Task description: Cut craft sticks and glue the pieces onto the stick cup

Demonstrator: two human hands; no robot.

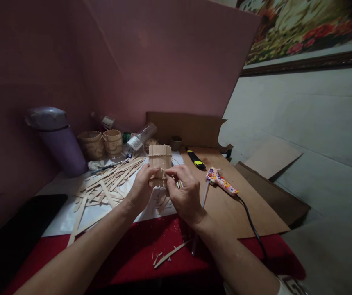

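A small round holder made of upright craft sticks [160, 160] stands in front of me, held between both hands. My left hand [141, 186] wraps its left side, fingers curled round the lower part. My right hand [185, 192] pinches the holder's lower right edge with thumb and fingers. Loose craft sticks [108, 184] lie spread on the white sheet [65, 217] to the left.
A patterned glue gun [221, 181] with a black cord lies on cardboard [240, 209] at right, next to a yellow-black cutter [196, 159]. A purple flask [60, 143], two small woven cups [102, 143] and a plastic bottle [139, 139] stand behind. Stick splinters [169, 254] lie on the red cloth.
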